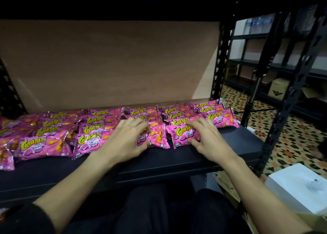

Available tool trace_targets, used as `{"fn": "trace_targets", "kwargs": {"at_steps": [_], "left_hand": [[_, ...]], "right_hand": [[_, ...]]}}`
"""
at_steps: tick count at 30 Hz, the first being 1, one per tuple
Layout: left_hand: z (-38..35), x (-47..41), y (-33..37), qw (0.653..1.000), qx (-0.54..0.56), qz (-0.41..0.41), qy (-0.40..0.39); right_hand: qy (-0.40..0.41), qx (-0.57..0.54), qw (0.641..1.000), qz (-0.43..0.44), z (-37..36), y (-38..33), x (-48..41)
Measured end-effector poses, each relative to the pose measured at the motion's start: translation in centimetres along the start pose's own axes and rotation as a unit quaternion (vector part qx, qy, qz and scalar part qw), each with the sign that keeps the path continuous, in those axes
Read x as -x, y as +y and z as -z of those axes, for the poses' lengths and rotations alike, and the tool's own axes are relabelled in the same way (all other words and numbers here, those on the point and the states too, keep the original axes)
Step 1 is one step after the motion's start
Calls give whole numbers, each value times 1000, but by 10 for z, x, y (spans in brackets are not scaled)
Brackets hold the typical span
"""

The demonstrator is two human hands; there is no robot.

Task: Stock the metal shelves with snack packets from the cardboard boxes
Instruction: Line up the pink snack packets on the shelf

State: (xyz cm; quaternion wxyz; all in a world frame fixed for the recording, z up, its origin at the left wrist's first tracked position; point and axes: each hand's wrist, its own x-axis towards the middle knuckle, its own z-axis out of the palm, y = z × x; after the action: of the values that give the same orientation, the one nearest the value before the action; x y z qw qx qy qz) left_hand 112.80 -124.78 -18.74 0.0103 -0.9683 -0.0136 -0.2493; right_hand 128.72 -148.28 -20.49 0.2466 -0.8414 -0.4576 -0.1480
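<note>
Several pink snack packets with yellow-green lettering lie in overlapping rows on a black metal shelf. My left hand rests with curved fingers on the front packet of a middle row, thumb at its near edge. My right hand lies the same way on the front packet of the row to its right, fingers spread over it. More packets fill the shelf's left part. No cardboard box with packets is clearly in view.
A brown back panel closes the shelf behind the packets. Black perforated uprights stand at the right. A white box sits low on the right, over a patterned tile floor. Further black racks stand behind.
</note>
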Motion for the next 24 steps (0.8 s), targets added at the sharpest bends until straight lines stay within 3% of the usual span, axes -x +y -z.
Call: {"fn": "trace_targets", "kwargs": {"at_steps": [11, 15, 24], "left_hand": [[-4, 7, -2, 1000, 18, -3, 3], [0, 17, -10, 998, 43, -2, 45], [26, 69, -58, 992, -2, 94, 86]], "right_hand": [[32, 1, 999, 10, -6, -6, 9], [31, 6, 999, 18, -5, -11, 12], [48, 16, 998, 40, -8, -40, -5]]}}
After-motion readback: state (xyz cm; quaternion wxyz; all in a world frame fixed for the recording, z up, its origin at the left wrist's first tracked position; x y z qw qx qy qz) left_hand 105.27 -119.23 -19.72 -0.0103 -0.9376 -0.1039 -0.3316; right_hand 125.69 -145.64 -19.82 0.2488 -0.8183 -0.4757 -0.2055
